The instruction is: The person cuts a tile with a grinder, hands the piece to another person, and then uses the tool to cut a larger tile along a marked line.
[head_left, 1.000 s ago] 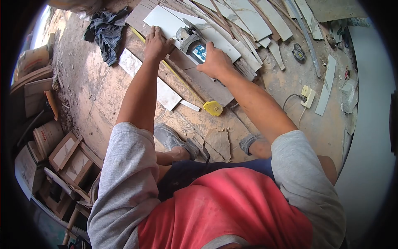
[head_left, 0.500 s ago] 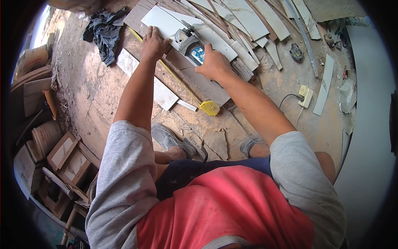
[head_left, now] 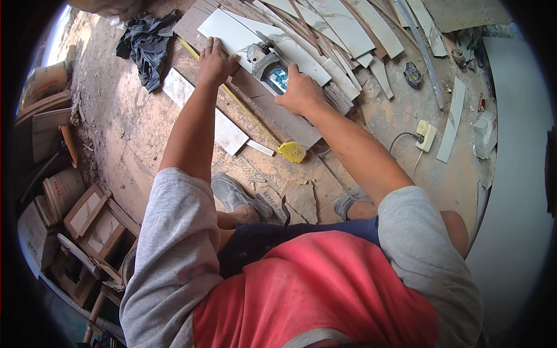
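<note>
My right hand (head_left: 300, 93) is wrapped round the body of a handheld tile cutter (head_left: 268, 65), which has a blue label and a metal guard. The cutter rests on a white marbled tile (head_left: 225, 28), with a cut line running up the tile from the blade. My left hand (head_left: 214, 64) lies flat near the tile's left edge, fingers stretched out and thumb towards the cutter. Beneath the tile is a grey-brown stack of boards or tiles (head_left: 290, 124). A yellow tape measure (head_left: 292, 151) lies beside it, blade pulled out along the stack's near edge.
White tile strips (head_left: 342, 26) lie beyond the cutter. A plugged-in socket block (head_left: 426, 136), a black tape measure (head_left: 412, 75) and a metal bar (head_left: 426, 58) are at right. A dark cloth (head_left: 145, 46) lies upper left; wooden frames (head_left: 101, 223) stand at left.
My right hand has shifted the tile cutter slightly to the right and towards me along the tile. My left hand has stayed in place.
</note>
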`<state>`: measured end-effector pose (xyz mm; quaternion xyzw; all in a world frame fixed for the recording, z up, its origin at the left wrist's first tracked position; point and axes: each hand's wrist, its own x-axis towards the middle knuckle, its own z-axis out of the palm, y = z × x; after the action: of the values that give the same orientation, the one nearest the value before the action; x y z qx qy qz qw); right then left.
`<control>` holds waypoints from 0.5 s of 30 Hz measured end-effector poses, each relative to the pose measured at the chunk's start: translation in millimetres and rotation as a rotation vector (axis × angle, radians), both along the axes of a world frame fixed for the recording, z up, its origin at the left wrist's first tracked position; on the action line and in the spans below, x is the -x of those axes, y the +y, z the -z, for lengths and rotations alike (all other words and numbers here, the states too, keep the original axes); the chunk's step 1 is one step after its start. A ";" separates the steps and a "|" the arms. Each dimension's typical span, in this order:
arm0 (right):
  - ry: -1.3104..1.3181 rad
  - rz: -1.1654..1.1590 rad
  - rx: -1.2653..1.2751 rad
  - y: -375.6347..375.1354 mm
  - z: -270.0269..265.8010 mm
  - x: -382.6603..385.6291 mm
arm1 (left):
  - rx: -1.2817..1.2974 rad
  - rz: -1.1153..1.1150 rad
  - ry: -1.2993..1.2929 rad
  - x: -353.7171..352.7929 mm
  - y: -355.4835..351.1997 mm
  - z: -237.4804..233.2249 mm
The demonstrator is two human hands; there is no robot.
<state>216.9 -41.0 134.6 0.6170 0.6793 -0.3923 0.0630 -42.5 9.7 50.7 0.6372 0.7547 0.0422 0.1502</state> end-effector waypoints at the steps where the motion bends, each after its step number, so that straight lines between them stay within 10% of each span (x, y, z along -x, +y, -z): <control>1: 0.009 -0.002 -0.030 -0.6 1.8 -0.7 | -0.011 0.007 0.003 0.0 0.0 0.2; 15: 0.018 0.008 -0.007 -5.3 -1.3 -7.2 | -0.007 -0.001 0.003 0.1 1.3 2.3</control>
<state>224.0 -46.3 135.9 0.6163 0.6789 -0.3955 0.0533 -42.5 11.0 48.4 0.6373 0.7552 0.0441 0.1470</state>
